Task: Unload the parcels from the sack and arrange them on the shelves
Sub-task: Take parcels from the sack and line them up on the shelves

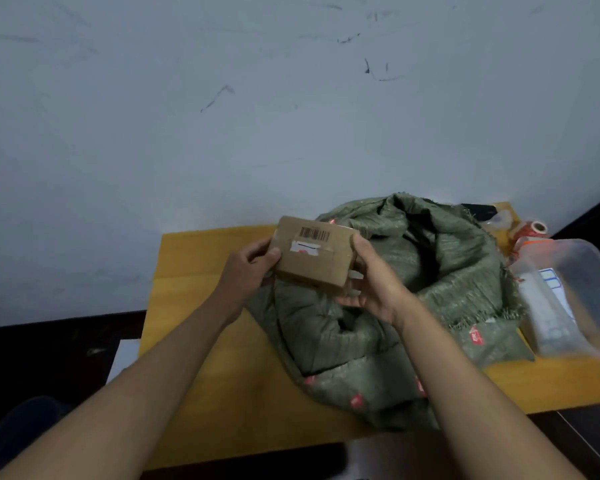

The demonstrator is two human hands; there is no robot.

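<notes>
Right now I see both hands holding a small cardboard parcel [314,255] above the green sack [413,289]. My left hand [248,268] grips its left end, thumb on top; my right hand [371,285] clasps the right end, fingers curled underneath. The sack lies crumpled and open-mouthed on the yellow table [201,323], beside a clear plastic bin [575,292].

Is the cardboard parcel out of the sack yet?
Out. Both hands, left and right, hold the parcel above the green sack, barcode side up.
</notes>
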